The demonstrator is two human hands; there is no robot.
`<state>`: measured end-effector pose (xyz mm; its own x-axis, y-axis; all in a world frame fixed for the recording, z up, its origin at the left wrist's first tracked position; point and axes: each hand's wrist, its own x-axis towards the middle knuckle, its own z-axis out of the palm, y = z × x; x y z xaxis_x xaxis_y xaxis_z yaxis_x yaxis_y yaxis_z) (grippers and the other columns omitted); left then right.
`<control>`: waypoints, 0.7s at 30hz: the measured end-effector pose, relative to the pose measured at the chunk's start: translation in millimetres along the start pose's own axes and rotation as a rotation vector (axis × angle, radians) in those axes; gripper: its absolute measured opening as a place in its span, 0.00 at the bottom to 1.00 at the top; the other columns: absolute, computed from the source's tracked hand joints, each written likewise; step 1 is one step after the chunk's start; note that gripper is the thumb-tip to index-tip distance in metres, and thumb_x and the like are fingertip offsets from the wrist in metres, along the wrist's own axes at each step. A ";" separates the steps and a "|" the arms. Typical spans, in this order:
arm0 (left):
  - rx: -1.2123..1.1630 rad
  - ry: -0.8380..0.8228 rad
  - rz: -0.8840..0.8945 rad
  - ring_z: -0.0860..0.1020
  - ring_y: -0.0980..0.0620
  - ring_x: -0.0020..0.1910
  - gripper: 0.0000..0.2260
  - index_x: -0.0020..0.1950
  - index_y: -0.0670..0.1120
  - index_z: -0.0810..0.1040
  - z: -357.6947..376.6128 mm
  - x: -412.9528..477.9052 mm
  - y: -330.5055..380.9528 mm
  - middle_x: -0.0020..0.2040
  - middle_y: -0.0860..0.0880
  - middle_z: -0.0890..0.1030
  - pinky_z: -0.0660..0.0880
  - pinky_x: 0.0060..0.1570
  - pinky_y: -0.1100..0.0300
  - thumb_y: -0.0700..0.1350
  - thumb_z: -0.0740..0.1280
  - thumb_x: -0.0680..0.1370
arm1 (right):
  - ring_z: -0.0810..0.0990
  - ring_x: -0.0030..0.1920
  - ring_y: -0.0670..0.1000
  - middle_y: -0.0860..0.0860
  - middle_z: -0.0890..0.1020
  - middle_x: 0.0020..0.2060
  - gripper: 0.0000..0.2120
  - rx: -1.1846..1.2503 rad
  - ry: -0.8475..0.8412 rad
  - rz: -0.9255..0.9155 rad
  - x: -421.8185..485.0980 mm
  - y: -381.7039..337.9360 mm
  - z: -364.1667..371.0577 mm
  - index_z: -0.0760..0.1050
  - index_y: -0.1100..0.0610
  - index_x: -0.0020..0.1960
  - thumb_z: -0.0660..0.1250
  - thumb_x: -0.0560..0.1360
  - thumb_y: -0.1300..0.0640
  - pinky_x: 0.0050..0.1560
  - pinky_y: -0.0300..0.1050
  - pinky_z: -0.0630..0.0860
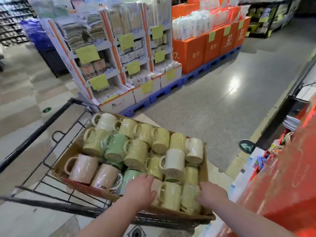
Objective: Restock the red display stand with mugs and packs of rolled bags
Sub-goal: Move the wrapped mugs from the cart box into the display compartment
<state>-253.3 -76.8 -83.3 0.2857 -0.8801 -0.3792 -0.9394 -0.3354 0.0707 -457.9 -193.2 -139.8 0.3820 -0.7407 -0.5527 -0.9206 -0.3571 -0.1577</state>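
Observation:
A cardboard tray [204, 170] on a black wire cart [56, 187] holds several plastic-wrapped mugs: yellow, green, pink and white. My left hand [139, 189] lies with fingers spread on the left side of a yellow mug [170, 195] at the tray's near edge. My right hand [211, 194] touches a second yellow mug [189, 196] beside it from the right. Whether either hand grips its mug is unclear. The red display stand [283, 177] fills the right edge. No packs of rolled bags are recognisable.
Across the grey aisle floor stand white shelf displays [119, 53] with yellow price tags and orange boxes [212, 43] on blue pallets [162, 93]. A green floor arrow sticker [247, 146] lies near the stand. Small goods [290, 123] sit on the stand's ledges.

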 end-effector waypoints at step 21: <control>-0.208 -0.180 -0.132 0.70 0.45 0.66 0.22 0.73 0.45 0.63 5.3 135.4 4.2 0.71 0.45 0.66 0.70 0.62 0.52 0.48 0.59 0.79 | 0.78 0.51 0.51 0.50 0.80 0.51 0.09 0.470 -0.125 0.208 38.9 13.5 22.2 0.73 0.51 0.50 0.60 0.74 0.48 0.44 0.41 0.71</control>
<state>-219.6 -195.5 -139.2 0.3472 -0.7568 -0.5538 -0.8321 -0.5210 0.1901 -457.2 -214.1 -181.6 0.2010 -0.6852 -0.7001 -0.9236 0.1056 -0.3686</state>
